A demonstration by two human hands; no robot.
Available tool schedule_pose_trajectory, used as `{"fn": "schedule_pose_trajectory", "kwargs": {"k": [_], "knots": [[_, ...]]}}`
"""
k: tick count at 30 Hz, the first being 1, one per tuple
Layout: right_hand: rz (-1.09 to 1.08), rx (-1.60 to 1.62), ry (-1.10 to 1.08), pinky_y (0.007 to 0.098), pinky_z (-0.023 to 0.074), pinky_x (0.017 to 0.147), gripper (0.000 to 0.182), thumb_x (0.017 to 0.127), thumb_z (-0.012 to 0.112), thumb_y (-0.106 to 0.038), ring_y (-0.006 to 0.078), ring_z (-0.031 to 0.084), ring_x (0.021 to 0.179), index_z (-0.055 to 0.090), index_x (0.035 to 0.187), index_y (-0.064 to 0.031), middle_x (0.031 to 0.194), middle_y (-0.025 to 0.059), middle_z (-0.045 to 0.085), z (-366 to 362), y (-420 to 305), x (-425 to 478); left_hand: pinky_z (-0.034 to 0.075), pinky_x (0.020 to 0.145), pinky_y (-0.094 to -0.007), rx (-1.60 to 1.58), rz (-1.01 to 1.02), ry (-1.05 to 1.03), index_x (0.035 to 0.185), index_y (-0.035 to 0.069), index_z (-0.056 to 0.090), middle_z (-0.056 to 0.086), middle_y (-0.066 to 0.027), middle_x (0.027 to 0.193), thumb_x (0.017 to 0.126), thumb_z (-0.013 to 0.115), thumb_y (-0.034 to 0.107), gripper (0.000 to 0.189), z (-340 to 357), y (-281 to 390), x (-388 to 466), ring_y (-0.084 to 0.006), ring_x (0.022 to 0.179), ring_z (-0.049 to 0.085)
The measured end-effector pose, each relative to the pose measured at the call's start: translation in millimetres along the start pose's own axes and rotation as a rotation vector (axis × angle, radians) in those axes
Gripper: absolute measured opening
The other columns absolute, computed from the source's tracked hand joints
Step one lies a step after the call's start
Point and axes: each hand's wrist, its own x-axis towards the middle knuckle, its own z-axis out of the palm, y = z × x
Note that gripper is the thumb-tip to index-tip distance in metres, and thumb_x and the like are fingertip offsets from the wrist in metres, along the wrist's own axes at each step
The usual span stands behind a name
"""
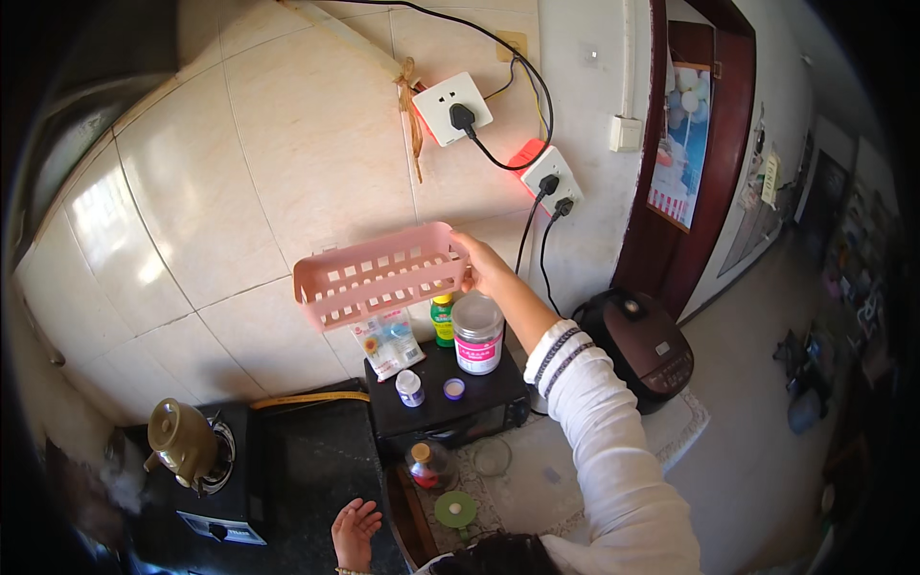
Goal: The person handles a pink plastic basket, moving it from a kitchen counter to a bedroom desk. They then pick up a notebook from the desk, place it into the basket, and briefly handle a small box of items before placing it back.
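My right hand (483,264) grips the right end of a pink plastic basket (381,277) with square holes, which is up against the tiled wall. Below it, a white printed packet (389,343), a green bottle with a yellow cap (443,321) and a clear lidded jar with a pink label (477,338) stand on a black box-like appliance (445,420). Nearer me on that top are a small white bottle (410,389) and a purple-rimmed cap (453,389). My left hand (356,530) holds nothing, fingers loosely curled and apart, over the dark counter's edge.
A clay pot (181,440) sits on a gas stove (215,503) at the left. Two wall sockets (451,108) carry plugged black cords. A brown rice cooker (636,348) stands at the right. A cork-stoppered glass jar (429,467) and a green lid (456,509) lie before me.
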Motion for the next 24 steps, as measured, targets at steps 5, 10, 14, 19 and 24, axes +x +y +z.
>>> {"fn": "schedule_pose_trajectory", "kwargs": {"k": [5,10,14,19,24], "knots": [[-0.012,0.050,-0.050,0.0248,0.0319,0.029,0.048,0.082,0.055,-0.050,0.0139,0.051,0.045,0.058,0.101,-0.0072,0.079,0.0078,0.061,-40,11,-50,0.055,0.065,-0.0345,-0.009,0.001,0.070,0.108,0.001,0.056,0.066,-0.0165,0.097,0.093,0.048,0.020,0.026,6,-5,5,-0.0257,0.077,0.066],[-0.025,0.131,0.035,0.0256,0.0324,0.029,0.050,0.083,0.053,-0.050,0.0146,0.053,0.045,0.057,0.104,-0.0054,0.083,0.0091,0.062,-86,38,-118,0.055,0.065,-0.0345,0.028,-0.026,-0.016,0.109,0.002,0.056,0.066,-0.0155,0.098,0.093,0.049,0.022,0.026,12,-10,11,-0.0255,0.078,0.066],[-0.032,0.168,0.064,0.0268,0.0346,0.030,0.048,0.085,0.051,-0.047,0.0156,0.055,0.048,0.056,0.105,-0.0041,0.085,0.0090,0.062,-98,51,-171,0.054,0.067,-0.0327,0.092,0.005,-0.072,0.109,0.002,0.057,0.066,-0.0147,0.097,0.092,0.050,0.022,0.027,32,-5,10,-0.0242,0.079,0.066],[-0.020,0.220,0.074,0.0255,0.0408,0.031,0.046,0.087,0.051,-0.044,0.0167,0.059,0.054,0.053,0.110,-0.0048,0.091,0.0097,0.061,-80,61,-185,0.053,0.075,-0.0334,0.241,0.183,-0.277,0.119,0.000,0.051,0.063,-0.0165,0.105,0.093,0.050,0.026,0.037,85,31,19,-0.0249,0.089,0.065],[-0.045,0.233,0.020,0.0256,0.0452,0.035,0.045,0.086,0.054,-0.043,0.0166,0.060,0.059,0.053,0.110,-0.0052,0.091,0.0096,0.060,-48,67,-150,0.039,0.098,-0.0402,0.072,0.311,-0.555,0.132,0.000,0.036,0.043,-0.0191,0.132,0.093,0.050,0.033,0.053,192,67,49,-0.0275,0.119,0.046]]}}
